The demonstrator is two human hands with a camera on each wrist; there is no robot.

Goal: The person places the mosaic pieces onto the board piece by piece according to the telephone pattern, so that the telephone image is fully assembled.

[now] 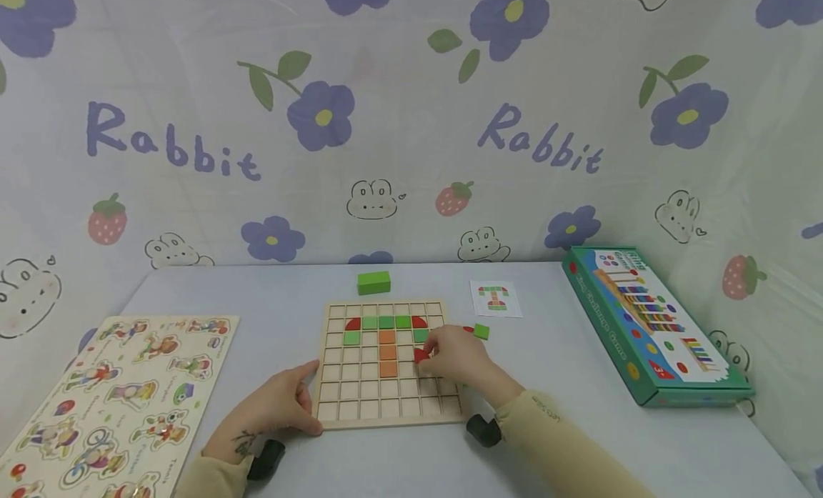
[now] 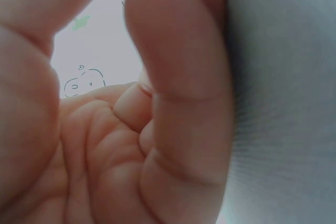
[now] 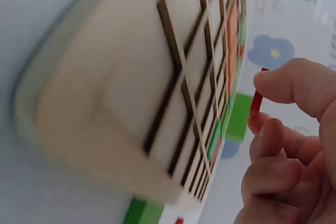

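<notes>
A wooden grid board (image 1: 347, 410) lies on the table with red, green and orange pieces set in its cells. My left hand (image 1: 273, 409) rests against the board's left edge, thumb near the front corner and index finger farther up. In the left wrist view its other fingers look bent in front of the palm. Over the right part of the board, my right hand (image 1: 459, 355) pinches a red piece (image 1: 421, 355) with a curved edge between thumb and fingertips. The right wrist view shows this thin red piece (image 3: 256, 103) edge-on, above the grid.
A pattern card (image 1: 496, 299) lies behind the board at right, and a green block (image 1: 374, 283) stands behind it. A loose green square (image 1: 481, 331) lies beside the right hand. A green game box (image 1: 662, 334) sits far right; a picture puzzle board (image 1: 122, 391) lies left.
</notes>
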